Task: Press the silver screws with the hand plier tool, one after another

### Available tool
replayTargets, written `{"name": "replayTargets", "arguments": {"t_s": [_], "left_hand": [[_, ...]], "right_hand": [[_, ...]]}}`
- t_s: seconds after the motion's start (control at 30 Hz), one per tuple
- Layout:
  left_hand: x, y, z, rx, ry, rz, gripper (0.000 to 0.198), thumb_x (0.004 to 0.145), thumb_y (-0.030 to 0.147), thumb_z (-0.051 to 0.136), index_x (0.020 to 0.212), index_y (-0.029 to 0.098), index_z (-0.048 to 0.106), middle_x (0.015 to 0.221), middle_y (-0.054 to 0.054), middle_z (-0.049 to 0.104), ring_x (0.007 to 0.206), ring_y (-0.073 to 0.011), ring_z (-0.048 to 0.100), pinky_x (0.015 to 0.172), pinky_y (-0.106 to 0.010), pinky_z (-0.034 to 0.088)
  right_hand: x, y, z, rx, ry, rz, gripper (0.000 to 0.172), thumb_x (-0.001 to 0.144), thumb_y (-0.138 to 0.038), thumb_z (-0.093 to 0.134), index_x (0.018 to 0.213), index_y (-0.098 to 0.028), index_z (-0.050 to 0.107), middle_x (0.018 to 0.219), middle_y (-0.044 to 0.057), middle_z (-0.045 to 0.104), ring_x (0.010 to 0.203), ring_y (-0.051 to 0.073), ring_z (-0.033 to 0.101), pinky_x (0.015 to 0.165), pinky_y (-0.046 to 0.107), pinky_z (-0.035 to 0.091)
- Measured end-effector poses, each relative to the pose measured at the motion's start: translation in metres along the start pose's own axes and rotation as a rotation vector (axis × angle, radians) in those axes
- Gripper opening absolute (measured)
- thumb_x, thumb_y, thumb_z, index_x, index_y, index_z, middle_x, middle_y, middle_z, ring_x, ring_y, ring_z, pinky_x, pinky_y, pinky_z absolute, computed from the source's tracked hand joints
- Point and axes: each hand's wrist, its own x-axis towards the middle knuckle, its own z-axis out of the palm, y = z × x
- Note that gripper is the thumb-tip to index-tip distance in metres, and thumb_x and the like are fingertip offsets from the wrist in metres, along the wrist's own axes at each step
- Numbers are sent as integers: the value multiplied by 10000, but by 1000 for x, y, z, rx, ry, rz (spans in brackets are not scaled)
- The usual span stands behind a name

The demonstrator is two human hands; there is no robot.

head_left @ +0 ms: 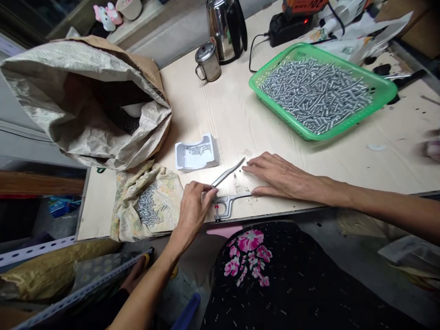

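A grey metal hand tool with two spread handles [228, 173], like pliers, lies at the table's front edge. A small spring with red parts shows by its curved frame. My left hand [195, 201] is closed in a pinch at the tool's head; whatever is between the fingertips is hidden. My right hand [275, 176] reaches in with fingers stretched out, its thumb at the end of the lower handle and its fingertips near the tip of the upper one. Just behind the tool stands a small white box [195, 162] with several short silvery metal pins inside.
Many silvery pins fill a green plastic basket [295, 126]. More small metal pieces [149, 206] lie on a patterned cloth [172, 183]. A large open sack [151, 133] stands at the left. Behind are a metal cup [209, 64], a kettle [225, 32] and a battery charger [287, 30].
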Motion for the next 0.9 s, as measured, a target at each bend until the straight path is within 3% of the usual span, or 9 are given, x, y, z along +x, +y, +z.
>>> {"name": "replayTargets", "arguments": {"t_s": [0.1, 0.2, 0.3, 0.43, 0.57, 0.67, 0.77, 0.83, 0.9], "left_hand": [[-15, -6, -3, 61, -136, -198, 324, 893, 426, 616, 696, 170, 650, 793, -56, 615, 866, -222, 579, 735, -307, 429], [-17, -6, 5, 75, -309, -296, 378, 819, 508, 678, 640, 180, 628, 786, -46, 630, 803, -208, 586, 635, -281, 363], [-14, -8, 11, 78, -379, -293, 314, 807, 457, 702, 660, 186, 644, 810, -42, 657, 778, -193, 596, 620, -271, 337], [-12, -13, 11, 75, -383, -191, 203, 830, 351, 684, 699, 197, 667, 818, -39, 673, 785, -183, 608, 647, -257, 345], [-16, -10, 8, 11, -465, -241, 313, 868, 361, 634, 614, 178, 636, 614, -11, 598, 638, -160, 570, 584, -253, 310], [-22, 0, 6, 117, -406, -223, 284, 909, 328, 585, 696, 162, 677, 694, -47, 643, 682, -184, 601, 587, -265, 342], [-28, 8, -1, 404, -324, -143, 210, 909, 150, 520, 823, 155, 712, 876, -119, 679, 819, -237, 635, 585, -281, 379], [-27, 10, -11, 523, -312, -115, 227, 889, 91, 508, 822, 162, 713, 863, -125, 667, 824, -244, 631, 559, -279, 383], [-20, 9, -27, 556, -214, -79, 235, 923, 152, 507, 804, 177, 707, 827, -105, 653, 789, -225, 617, 560, -273, 389]], "right_hand": [[-5, -11, 12, 57, 7, -16, 348, 965, -425, 503, 1155, -156, 613, 1061, 125, 600, 968, 260, 507, 836, 393, 405], [-6, -23, 29, 64, 1, -18, 303, 952, -413, 533, 1097, -161, 619, 1013, 108, 594, 943, 254, 509, 810, 385, 394], [-4, -30, 41, 39, -6, -11, 176, 978, -303, 482, 981, -174, 601, 954, 87, 592, 886, 229, 507, 774, 363, 373], [-2, -35, 45, 39, -12, -11, 169, 978, -163, 413, 872, -181, 543, 870, 58, 573, 799, 194, 481, 738, 334, 353], [-2, -42, 41, 51, 19, -5, 201, 979, -126, 385, 843, -184, 522, 847, 54, 573, 778, 188, 475, 720, 329, 357], [-4, -46, 42, 45, 44, 5, 199, 965, -106, 386, 849, -182, 530, 847, 63, 578, 781, 195, 485, 707, 332, 366], [-5, -46, 47, 52, 52, 20, 219, 944, -75, 377, 828, -190, 523, 845, 64, 578, 764, 189, 489, 687, 330, 372], [-6, -45, 50, 61, 58, 24, 223, 949, -85, 370, 822, -195, 517, 837, 60, 576, 753, 188, 490, 682, 333, 378], [-6, -43, 51, 70, 63, 28, 216, 965, -120, 370, 826, -198, 516, 835, 58, 574, 753, 191, 494, 686, 341, 387]]}}
